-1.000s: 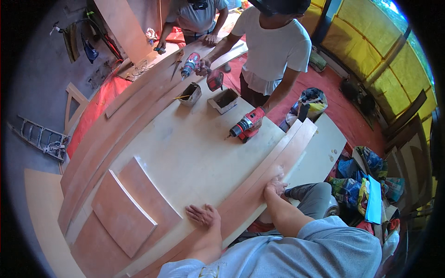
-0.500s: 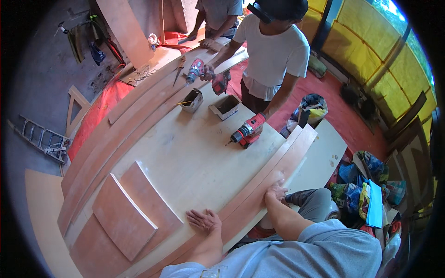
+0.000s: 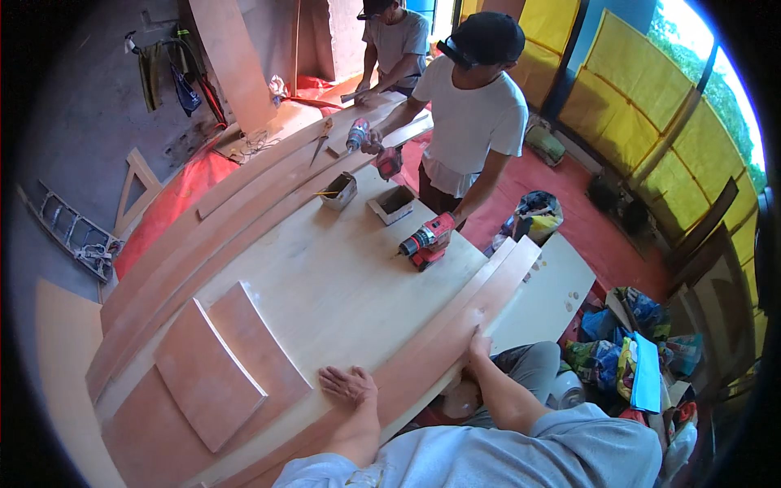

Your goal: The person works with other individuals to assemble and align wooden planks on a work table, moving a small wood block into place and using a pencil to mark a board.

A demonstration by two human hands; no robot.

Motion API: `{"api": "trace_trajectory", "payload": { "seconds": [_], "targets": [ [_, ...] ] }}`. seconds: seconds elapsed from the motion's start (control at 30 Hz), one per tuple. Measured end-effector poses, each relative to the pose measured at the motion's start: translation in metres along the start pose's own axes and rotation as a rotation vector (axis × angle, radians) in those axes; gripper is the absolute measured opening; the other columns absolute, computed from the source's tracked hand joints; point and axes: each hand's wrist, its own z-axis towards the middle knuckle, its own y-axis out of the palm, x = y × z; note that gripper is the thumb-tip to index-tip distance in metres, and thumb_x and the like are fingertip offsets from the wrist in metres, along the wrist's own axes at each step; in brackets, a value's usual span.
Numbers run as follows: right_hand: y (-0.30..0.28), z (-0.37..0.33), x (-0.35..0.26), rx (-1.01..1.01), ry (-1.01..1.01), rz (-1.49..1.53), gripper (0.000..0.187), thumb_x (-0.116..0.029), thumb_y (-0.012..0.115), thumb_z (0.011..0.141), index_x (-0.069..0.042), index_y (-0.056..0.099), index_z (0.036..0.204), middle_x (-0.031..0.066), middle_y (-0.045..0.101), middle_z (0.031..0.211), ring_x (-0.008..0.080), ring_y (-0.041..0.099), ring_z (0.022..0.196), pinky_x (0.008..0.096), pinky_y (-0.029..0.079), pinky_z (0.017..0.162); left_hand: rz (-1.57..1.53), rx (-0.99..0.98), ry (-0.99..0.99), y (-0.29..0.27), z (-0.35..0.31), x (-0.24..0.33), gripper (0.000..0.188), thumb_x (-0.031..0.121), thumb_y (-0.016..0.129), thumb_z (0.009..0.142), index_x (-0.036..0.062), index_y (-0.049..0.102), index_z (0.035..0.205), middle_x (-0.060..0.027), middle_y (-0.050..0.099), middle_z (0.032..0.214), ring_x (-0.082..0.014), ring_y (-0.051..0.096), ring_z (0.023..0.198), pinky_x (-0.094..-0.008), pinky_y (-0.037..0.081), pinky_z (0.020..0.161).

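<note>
My left hand (image 3: 350, 384) lies flat on the pale plywood sheet (image 3: 325, 285), fingers stretched out, its wrist above a long reddish-brown wooden plank (image 3: 427, 346). At the plank's near edge, my right hand (image 3: 479, 345) grips the wood; some of its fingers are hidden beneath or behind the edge. A narrower strip (image 3: 464, 295) runs along the plank's far side. To the left of my left hand, two curved-edged brown panels (image 3: 209, 374) overlap on the sheet.
Across the table a co-worker (image 3: 476, 106) holds two red cordless drills (image 3: 429, 237), one in each hand. Two open boxes (image 3: 392, 203) stand nearby. Another person (image 3: 396, 49) works behind. Filled bags (image 3: 602, 362) lie at right; a ladder (image 3: 73, 232) is at far left.
My right hand has shifted from lying on the plank to its near edge. My left hand stays on the sheet. The view has moved slightly; the co-worker still holds both drills.
</note>
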Motion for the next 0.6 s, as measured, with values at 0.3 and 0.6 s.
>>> {"api": "trace_trajectory", "payload": {
  "seconds": [0.3, 0.6],
  "targets": [
    [-0.188, -0.081, 0.062, 0.046, -0.910, -0.714, 0.045, -0.044, 0.073, 0.097, -0.015, 0.079, 0.131, 0.0161, 0.068, 0.150, 0.0324, 0.055, 0.149, 0.0570, 0.025, 0.132, -0.041, 0.008, -0.022, -0.001, 0.001, 0.001, 0.086, 0.047, 0.048, 0.106, -0.0032, 0.029, 0.173, -0.0220, 0.019, 0.184, -0.0388, 0.017, 0.171, -0.0553, 0.010, 0.138],
    [-0.270, -0.071, 0.079, 0.306, -0.316, -0.252, 0.091, -0.059, 0.076, 0.094, -0.011, 0.047, 0.166, 0.0274, 0.034, 0.174, 0.0477, 0.041, 0.157, 0.0536, 0.041, 0.126, -0.095, -0.041, -0.034, -0.028, -0.006, 0.005, 0.086, 0.046, 0.049, 0.105, -0.0024, 0.029, 0.173, -0.0221, 0.020, 0.184, -0.0391, 0.016, 0.171, -0.0557, 0.008, 0.138]
  ]
}}
